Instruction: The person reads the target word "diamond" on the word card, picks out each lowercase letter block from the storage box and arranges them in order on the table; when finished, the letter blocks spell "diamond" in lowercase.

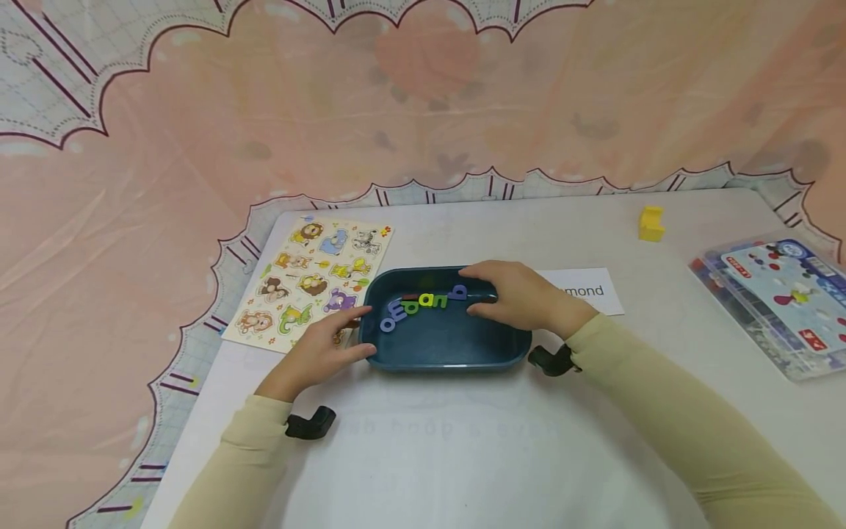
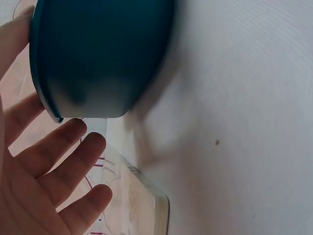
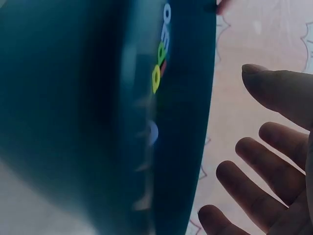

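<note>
A dark teal tray (image 1: 456, 356) sits before me with several coloured plastic letters inside, among them a yellow letter (image 1: 426, 300), a purple "m" (image 1: 396, 310) and a blue "o" (image 1: 388, 324). My left hand (image 1: 322, 353) touches the tray's left end with thumb and fingertips, its fingers spread and nearly straight. Over the tray's right part is my right hand (image 1: 518, 297), palm down. In the right wrist view its fingers (image 3: 254, 196) are spread, with nothing between them. The right hand partly covers a white word card (image 1: 584, 290) showing "mond".
An animal puzzle board (image 1: 307, 283) lies left of the tray, its near corner behind the left hand. A small yellow block (image 1: 651, 224) stands at the back right. Clear plastic cases with a printed cover (image 1: 786, 294) lie at the far right. Patterned cloth (image 1: 423, 110) hangs behind the white table (image 1: 449, 455).
</note>
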`<state>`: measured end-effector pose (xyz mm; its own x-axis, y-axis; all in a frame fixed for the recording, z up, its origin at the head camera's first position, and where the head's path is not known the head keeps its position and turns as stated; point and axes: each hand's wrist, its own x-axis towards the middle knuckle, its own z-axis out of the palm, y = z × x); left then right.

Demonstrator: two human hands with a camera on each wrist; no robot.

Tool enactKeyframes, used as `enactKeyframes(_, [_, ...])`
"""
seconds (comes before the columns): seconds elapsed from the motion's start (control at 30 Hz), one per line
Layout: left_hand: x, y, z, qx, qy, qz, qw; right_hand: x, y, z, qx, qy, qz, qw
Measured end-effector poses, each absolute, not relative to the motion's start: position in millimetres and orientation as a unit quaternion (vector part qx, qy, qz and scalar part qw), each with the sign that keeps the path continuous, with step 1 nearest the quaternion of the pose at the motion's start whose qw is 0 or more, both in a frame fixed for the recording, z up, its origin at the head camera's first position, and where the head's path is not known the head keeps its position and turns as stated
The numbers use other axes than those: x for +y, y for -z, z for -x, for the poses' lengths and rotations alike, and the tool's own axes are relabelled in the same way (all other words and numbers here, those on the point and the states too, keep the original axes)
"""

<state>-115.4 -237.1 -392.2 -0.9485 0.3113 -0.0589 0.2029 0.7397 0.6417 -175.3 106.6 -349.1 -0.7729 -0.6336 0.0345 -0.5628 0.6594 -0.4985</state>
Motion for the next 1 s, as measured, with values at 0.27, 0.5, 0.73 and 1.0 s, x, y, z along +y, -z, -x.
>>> enactKeyframes(0.27, [-232, 393, 114, 0.922, -0.354, -0.116, 0.102, 88, 352, 176, 0.905, 0.237, 0.343, 0.08])
enactKeyframes(0.5, [-232, 393, 115, 0.919, -0.361, -0.112, 0.11, 85, 341, 179, 0.9, 0.244, 0.353, 0.074])
enactKeyframes(0.73, [-233, 394, 114, 0.917, -0.368, -0.112, 0.103, 80, 336, 190, 0.896, 0.23, 0.371, 0.079])
enactKeyframes(1.0, [-232, 394, 114, 0.911, -0.38, -0.11, 0.114, 69, 345, 199, 0.888, 0.233, 0.38, 0.112])
